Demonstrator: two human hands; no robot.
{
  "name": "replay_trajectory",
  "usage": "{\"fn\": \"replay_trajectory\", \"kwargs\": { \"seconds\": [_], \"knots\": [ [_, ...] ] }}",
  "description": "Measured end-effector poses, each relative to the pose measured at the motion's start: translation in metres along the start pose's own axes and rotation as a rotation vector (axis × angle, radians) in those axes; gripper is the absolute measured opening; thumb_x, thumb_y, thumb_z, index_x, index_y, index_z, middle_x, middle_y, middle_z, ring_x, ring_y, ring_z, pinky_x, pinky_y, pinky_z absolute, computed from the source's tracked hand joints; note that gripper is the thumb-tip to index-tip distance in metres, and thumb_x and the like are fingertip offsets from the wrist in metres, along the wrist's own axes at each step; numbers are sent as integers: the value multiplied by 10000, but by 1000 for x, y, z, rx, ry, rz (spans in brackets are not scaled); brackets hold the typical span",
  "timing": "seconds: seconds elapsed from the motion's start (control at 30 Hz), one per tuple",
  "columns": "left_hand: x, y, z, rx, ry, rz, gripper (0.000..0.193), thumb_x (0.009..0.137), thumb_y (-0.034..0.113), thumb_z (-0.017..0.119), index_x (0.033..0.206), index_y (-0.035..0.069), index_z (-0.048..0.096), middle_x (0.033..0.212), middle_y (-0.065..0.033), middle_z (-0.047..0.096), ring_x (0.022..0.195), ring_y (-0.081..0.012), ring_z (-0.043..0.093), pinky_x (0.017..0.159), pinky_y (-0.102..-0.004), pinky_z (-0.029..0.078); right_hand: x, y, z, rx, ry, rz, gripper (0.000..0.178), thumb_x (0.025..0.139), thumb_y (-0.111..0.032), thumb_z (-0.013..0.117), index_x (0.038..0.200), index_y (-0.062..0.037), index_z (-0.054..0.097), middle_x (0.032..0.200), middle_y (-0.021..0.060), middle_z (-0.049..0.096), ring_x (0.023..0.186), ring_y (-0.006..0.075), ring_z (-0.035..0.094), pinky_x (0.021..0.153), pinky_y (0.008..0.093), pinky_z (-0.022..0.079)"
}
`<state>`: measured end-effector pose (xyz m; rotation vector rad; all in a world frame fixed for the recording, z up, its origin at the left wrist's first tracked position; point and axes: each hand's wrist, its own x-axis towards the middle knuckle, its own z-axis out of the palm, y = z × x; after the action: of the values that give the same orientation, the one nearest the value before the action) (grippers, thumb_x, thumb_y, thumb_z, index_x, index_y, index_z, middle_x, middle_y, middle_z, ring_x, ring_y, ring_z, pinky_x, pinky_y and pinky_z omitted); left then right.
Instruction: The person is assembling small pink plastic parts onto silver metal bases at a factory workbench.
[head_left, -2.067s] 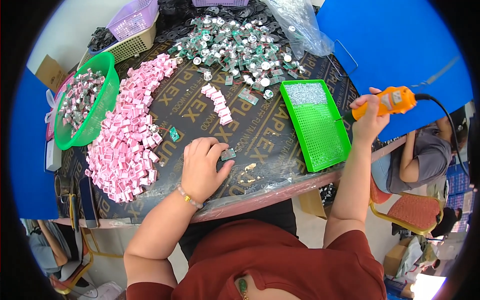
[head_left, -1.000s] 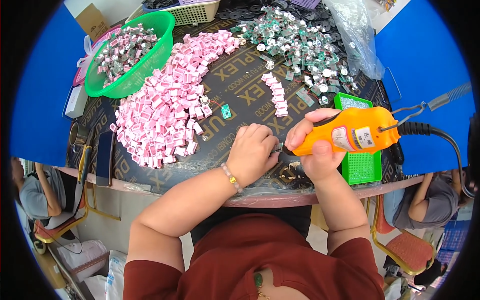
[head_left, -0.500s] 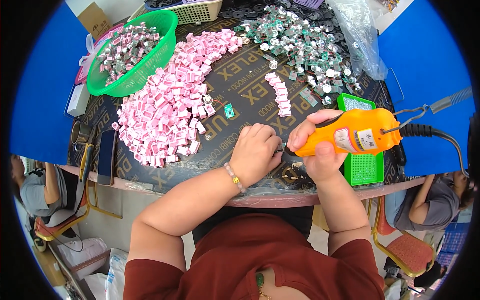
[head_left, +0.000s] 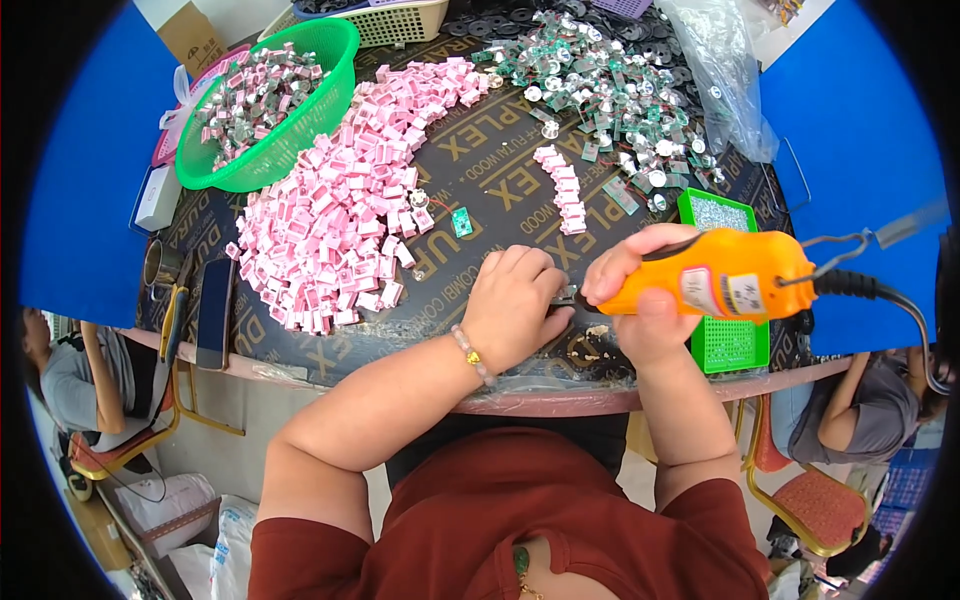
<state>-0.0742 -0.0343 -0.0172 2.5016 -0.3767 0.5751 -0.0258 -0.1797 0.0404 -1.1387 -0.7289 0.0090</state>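
Note:
In my right hand (head_left: 650,305) is an orange electric screwdriver (head_left: 725,273), lying nearly level with its tip pointing left. My left hand (head_left: 515,305) rests on the table close to that tip, its fingers curled and pressed together. What those fingers pinch is mostly hidden; only a small greyish bit shows between hand and tip. Beyond my hands lies a short row of pink plastic housings (head_left: 566,190). A small green circuit board (head_left: 461,222) lies to the left, beside a large heap of pink housings (head_left: 335,205).
A green basket (head_left: 340,100) of assembled pieces stands far left. Circuit boards with wires and silvery parts (head_left: 610,95) are heaped far right. Two green trays (head_left: 735,360), one holding small screws, sit under the screwdriver. A phone (head_left: 215,312) lies at left. A spring (head_left: 910,225) hangs the screwdriver.
The screwdriver has shifted slightly right and its rear end a little lower, with the hanging spring swinging. My left hand stays almost where it was.

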Motion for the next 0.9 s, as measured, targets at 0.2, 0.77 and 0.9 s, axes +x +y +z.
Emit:
{"fn": "replay_trajectory", "kwargs": {
  "seconds": [0.2, 0.77, 0.9],
  "knots": [
    [2, 0, -6, -134, 110, 43, 269, 658, 183, 807, 880, 118, 670, 914, -12, 594, 937, -231, 559, 837, -378, 395, 2, -5, -8, 146, 8, -102, 504, 881, -334, 708, 1139, 4, 438, 739, 114, 604, 645, 191, 601, 641, 327, 538],
    [3, -1, -5, -435, 52, -74, 238, 755, 3, 689, 965, 111, 718, 853, -8, 664, 853, -200, 600, 823, -327, 412, -4, -12, -17, 155, 114, -161, 588, 873, -537, 641, 1139, -58, 428, 713, 97, 593, 607, 203, 582, 606, 358, 519],
    [5, 1, -10, -528, 0, -170, 290, 752, 0, 695, 1020, 110, 710, 859, -11, 679, 850, -191, 609, 839, -325, 412, -5, -13, -19, 179, 93, -174, 583, 879, -542, 631, 1153, -70, 427, 719, 93, 593, 626, 206, 584, 611, 359, 518]
  ]
}}
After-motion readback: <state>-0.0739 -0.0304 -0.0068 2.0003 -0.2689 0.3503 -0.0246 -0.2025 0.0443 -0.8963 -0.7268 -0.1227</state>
